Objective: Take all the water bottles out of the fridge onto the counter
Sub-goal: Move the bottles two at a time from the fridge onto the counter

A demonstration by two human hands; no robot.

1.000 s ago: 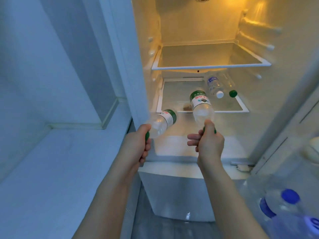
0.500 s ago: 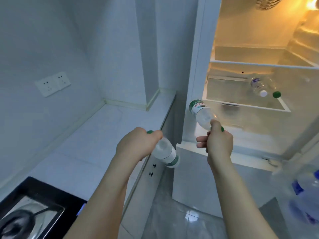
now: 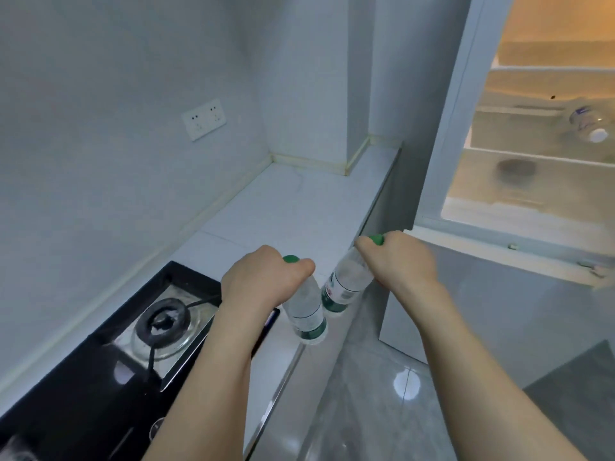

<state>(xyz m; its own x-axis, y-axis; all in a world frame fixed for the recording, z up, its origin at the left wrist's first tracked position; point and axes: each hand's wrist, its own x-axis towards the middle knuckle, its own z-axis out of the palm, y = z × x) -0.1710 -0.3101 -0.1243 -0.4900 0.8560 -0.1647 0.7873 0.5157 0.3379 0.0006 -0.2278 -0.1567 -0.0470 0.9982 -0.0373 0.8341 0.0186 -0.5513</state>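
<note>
The walls (image 3: 116,78) are pale and plain, with a white plug socket (image 3: 203,118) on one. A black stove (image 3: 133,331) sits below. The floor (image 3: 382,410) is shiny grey.

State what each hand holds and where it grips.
Left hand grips left bottle at its neck; right hand grips right bottle at its neck.

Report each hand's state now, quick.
Left hand: closed around the neck of a green-capped water bottle.
Right hand: closed around the neck of a second green-capped bottle.
</note>
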